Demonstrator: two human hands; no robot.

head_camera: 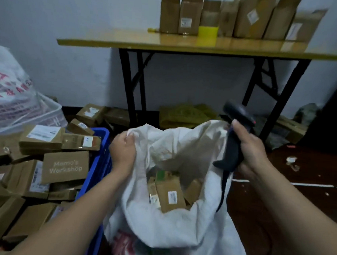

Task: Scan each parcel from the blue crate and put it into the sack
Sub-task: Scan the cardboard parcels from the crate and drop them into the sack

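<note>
A white woven sack stands open in the middle, with several brown cardboard parcels inside. My left hand grips the sack's left rim and holds it up. My right hand grips a dark handheld scanner over the sack's right rim, its head pointing up and left, its cable hanging down. To the left, the blue crate is piled with brown parcels; one reads "Momo's Workshop".
A folding table with black legs stands against the wall, with cardboard boxes and a yellow container on top. Another full white sack sits far left. Loose parcels and a yellow-green bag lie on the dark floor.
</note>
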